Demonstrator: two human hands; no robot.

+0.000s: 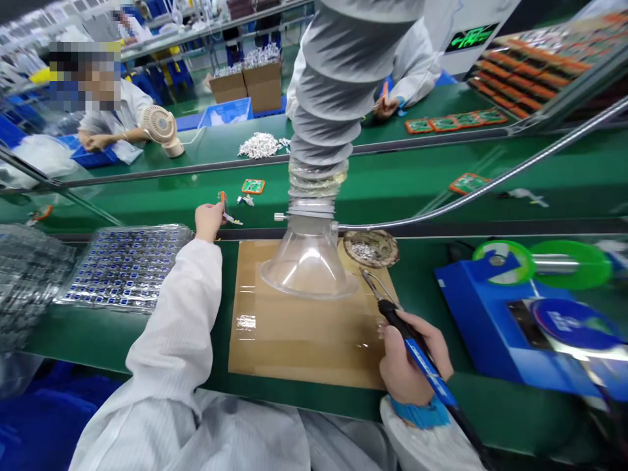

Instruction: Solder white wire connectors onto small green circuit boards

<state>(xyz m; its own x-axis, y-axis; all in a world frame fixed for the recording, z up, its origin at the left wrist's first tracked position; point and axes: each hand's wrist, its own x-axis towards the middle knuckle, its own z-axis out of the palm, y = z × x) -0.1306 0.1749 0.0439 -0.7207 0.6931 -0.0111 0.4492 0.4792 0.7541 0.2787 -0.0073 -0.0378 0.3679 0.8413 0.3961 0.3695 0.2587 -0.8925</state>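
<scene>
Iron (417, 353) gripped in right hand (409, 366), axis up-left, tip near hood (307, 261) | left hand (209, 221) far forward, pinching small part (226, 208) at belt (392, 190) edge

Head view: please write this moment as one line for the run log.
left hand: holds small orange part at belt edge | right hand: grips soldering iron, tip near tip-cleaner dish | fume hood: over cardboard mat
</scene>
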